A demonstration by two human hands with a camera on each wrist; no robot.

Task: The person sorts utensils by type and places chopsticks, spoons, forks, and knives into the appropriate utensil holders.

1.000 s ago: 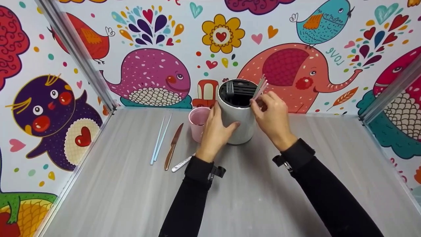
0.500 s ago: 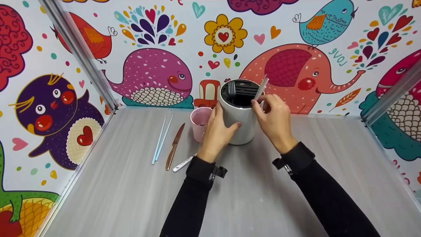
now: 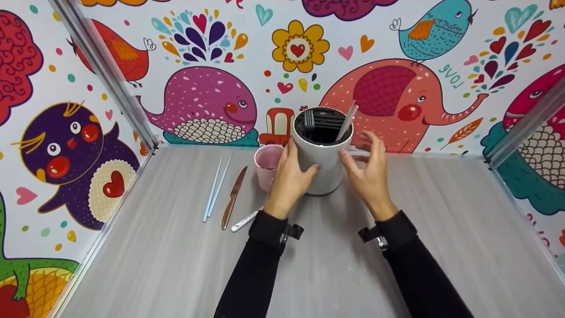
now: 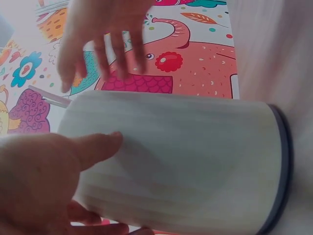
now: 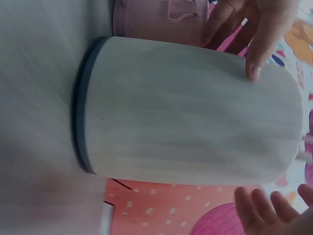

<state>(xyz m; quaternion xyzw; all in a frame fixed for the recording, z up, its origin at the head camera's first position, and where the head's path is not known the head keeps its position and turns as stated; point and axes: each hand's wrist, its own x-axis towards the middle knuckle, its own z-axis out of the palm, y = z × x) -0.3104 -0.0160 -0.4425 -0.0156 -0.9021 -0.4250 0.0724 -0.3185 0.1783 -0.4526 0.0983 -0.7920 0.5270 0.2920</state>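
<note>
A pale grey cylindrical utensil holder (image 3: 320,165) with a black slotted insert stands upright in the head view. My left hand (image 3: 289,181) grips its left side, the thumb lying across the front. A dark fork (image 3: 309,119) stands in the insert's left part. Pale thin sticks, like chopsticks (image 3: 347,121), lean out at the right rim. Beside that rim is my right hand (image 3: 368,176), fingers apart and holding nothing. In the right wrist view its fingertips (image 5: 261,203) are off the holder's wall. The left thumb (image 4: 100,147) lies on the wall in the left wrist view.
A pink cup (image 3: 266,163) stands left of the holder, partly behind my left hand. On the table left of it lie two light blue chopsticks (image 3: 216,190), a copper-coloured knife (image 3: 234,198) and a white patterned handle (image 3: 244,221). A printed wall (image 3: 212,106) stands behind.
My right hand has let go of the pale sticks, which stay in the holder, and has moved slightly down with fingers spreading. My left hand keeps its hold.
</note>
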